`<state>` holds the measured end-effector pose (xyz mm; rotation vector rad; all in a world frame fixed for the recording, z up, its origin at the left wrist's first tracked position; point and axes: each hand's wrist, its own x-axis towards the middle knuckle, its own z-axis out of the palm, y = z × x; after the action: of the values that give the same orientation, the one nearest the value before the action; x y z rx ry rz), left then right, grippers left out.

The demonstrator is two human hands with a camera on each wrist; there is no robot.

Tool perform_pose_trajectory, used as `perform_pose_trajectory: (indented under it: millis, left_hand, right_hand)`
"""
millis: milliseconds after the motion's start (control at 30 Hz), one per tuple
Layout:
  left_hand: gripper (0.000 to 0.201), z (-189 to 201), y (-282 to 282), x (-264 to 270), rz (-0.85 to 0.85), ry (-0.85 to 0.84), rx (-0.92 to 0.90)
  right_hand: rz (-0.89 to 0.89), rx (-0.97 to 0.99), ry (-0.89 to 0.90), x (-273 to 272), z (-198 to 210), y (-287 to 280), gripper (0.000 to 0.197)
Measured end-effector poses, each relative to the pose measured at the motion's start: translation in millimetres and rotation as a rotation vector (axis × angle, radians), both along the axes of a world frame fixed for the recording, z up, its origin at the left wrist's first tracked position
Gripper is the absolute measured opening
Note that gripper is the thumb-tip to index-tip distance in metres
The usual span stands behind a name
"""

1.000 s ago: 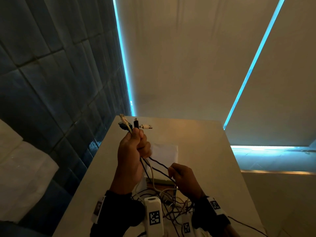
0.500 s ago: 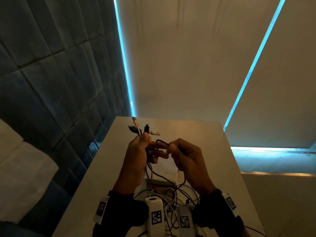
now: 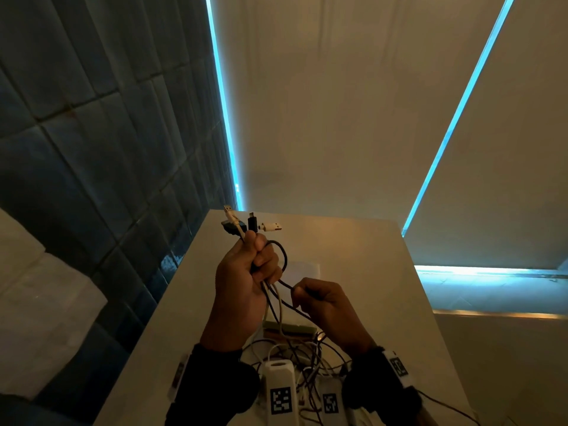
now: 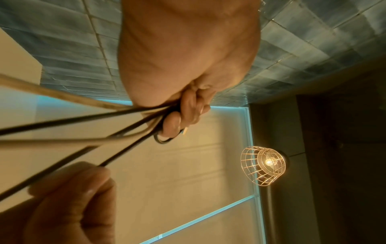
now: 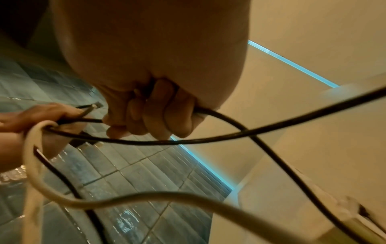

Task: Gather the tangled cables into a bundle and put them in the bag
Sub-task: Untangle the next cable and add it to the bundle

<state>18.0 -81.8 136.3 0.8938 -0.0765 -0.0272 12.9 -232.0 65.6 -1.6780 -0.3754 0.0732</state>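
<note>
Head view: above the bench (image 3: 353, 241), the left hand (image 3: 242, 284) fists the cables (image 3: 278, 309) below their plugs (image 3: 250, 224); the right hand (image 3: 325, 305) pinches a black cable (image 3: 285, 284). Wrist views: limp, light strands; grip near the fist.

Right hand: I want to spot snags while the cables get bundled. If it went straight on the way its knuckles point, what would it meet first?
Probably the left hand, which grips the cables. The right hand pinches a black cable leading there, but depth is unclear.
</note>
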Motion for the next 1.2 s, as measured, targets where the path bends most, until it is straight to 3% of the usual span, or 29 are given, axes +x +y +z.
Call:
perform_pose_trajectory:
  millis: [433,800,900,1000,1200]
  left_hand:
    - [0.027,-2.7,-3.5,-3.0,0.012,-0.016,0.072]
    - [0.028,0.1,3.1,-0.2,0.021,0.002,0.09]
    - [0.032,-4.5,3.9,2.7,0.044,0.083,0.153]
    - [0.033,-6.5,1.7,4.8,0.067,0.141,0.203]
    - [0.033,-10.7,-6.6,3.2,0.118,0.218,0.291]
  right_hand:
    - [-0.048,-0.04,0.1,9.4,-52.6,-6.3,0.027]
    - [-0.173,-0.176,0.174,9.6,-100.4,-21.0,0.043]
    - [-0.304,-0.231,0.152,15.0,-85.7,-22.0,0.034]
    - [-0.382,-0.117,0.083,17.2,-47.0,-16.5,0.023]
    - [-0.206,0.124,-0.064,1.8,25.7,0.1,0.016]
